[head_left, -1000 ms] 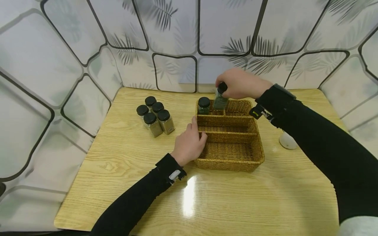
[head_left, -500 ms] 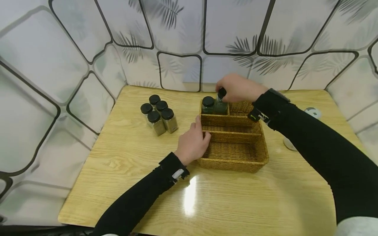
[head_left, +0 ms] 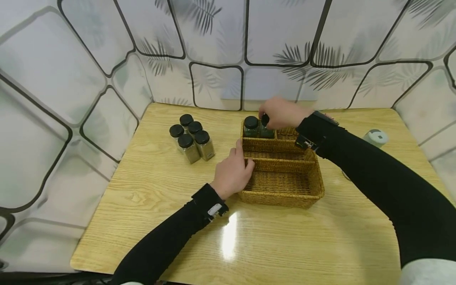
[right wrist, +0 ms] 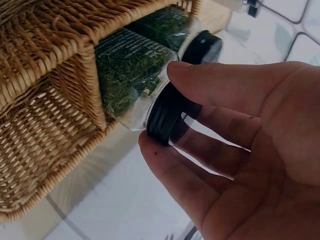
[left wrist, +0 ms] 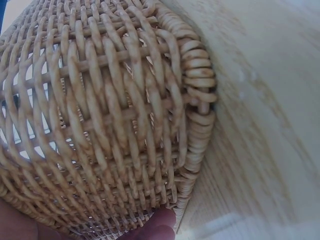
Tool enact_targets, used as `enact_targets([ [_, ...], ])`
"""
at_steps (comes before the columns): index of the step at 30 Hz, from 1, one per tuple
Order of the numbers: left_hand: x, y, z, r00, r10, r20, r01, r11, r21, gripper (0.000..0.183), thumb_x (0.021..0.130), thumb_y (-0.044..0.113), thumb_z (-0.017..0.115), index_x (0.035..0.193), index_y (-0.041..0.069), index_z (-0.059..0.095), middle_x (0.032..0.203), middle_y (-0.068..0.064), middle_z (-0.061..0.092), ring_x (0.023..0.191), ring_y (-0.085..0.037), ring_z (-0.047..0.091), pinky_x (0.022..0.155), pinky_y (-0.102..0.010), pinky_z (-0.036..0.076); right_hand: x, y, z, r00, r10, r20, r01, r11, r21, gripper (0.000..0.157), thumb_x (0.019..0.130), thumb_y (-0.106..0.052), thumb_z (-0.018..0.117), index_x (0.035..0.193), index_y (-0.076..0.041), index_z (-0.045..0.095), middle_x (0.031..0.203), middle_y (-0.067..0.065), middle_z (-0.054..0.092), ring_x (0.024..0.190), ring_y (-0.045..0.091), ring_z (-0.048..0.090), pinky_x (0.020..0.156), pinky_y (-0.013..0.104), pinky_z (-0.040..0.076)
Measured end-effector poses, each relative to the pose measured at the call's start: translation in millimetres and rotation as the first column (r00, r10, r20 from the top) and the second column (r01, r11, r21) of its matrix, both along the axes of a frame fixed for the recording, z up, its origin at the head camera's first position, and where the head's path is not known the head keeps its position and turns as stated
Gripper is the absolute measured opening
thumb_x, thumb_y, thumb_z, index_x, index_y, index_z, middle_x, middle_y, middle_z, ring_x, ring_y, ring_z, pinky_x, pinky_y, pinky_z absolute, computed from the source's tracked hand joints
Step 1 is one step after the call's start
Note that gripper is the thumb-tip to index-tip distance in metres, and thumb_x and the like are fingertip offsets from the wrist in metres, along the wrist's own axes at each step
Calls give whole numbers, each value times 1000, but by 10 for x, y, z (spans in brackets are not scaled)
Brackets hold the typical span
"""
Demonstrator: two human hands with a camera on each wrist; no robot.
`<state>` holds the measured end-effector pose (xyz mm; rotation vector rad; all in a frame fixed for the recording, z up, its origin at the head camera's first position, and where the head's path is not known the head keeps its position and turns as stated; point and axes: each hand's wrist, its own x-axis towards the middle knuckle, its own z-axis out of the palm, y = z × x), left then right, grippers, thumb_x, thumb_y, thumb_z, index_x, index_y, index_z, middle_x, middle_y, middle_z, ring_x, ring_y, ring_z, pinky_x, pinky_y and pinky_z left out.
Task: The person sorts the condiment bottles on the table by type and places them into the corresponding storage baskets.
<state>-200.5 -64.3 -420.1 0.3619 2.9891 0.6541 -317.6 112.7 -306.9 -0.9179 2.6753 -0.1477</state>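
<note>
My right hand (head_left: 283, 113) pinches the black lid of a glass spice jar (right wrist: 132, 75) between thumb and fingers. Dried green herbs fill this jar, which stands in the back left compartment of a wicker basket (head_left: 281, 200). Beside it in the same compartment is a second herb jar (head_left: 251, 127), also black-lidded. My left hand (head_left: 231, 174) grips the basket's left wall, the thumb over the rim. In the left wrist view, fingertips (left wrist: 162, 220) touch the woven side low down, close to the tabletop.
Several black-lidded spice jars (head_left: 189, 148) with tan contents stand grouped on the wooden table (head_left: 149, 206), left of the basket. A white cylindrical container (head_left: 377, 137) is partly behind the right forearm. A patterned wall covering (head_left: 213, 85) rises behind the table.
The right hand has lowered the herb jar into the back left compartment, beside the other one. My left hand keeps its grip on the basket; the head view has shifted slightly.
</note>
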Motion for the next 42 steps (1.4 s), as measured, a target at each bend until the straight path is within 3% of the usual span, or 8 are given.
enact_targets([
  [14, 13, 3, 8, 1000, -1, 6, 1, 1000, -8, 71, 100, 44, 27, 152, 0, 9, 131, -21, 47, 75, -26, 60, 58, -45, 52, -58, -63, -88, 997, -46, 58, 42, 997, 64, 42, 85, -5, 67, 126, -2, 58, 126, 20, 54, 101, 31, 54, 79, 43, 49],
  [24, 11, 0, 6, 1000, 1, 3, -1, 1000, -3, 70, 100, 44, 28, 152, 0, 9, 131, -21, 47, 75, -26, 60, 58, -45, 52, -69, -77, -100, 997, -52, 63, 47, 996, 78, 44, 85, -2, 63, 128, -3, 56, 123, 20, 56, 93, 28, 56, 67, 39, 42],
  [42, 11, 4, 26, 1000, -2, 6, 2, 1000, -4, 71, 100, 44, 27, 152, 0, 8, 131, -22, 47, 68, -25, 58, 54, -41, 51, -65, -53, -95, 996, -61, 62, 56, 996, 70, 49, 85, -11, 68, 132, -3, 53, 126, 20, 54, 97, 29, 55, 76, 42, 48],
])
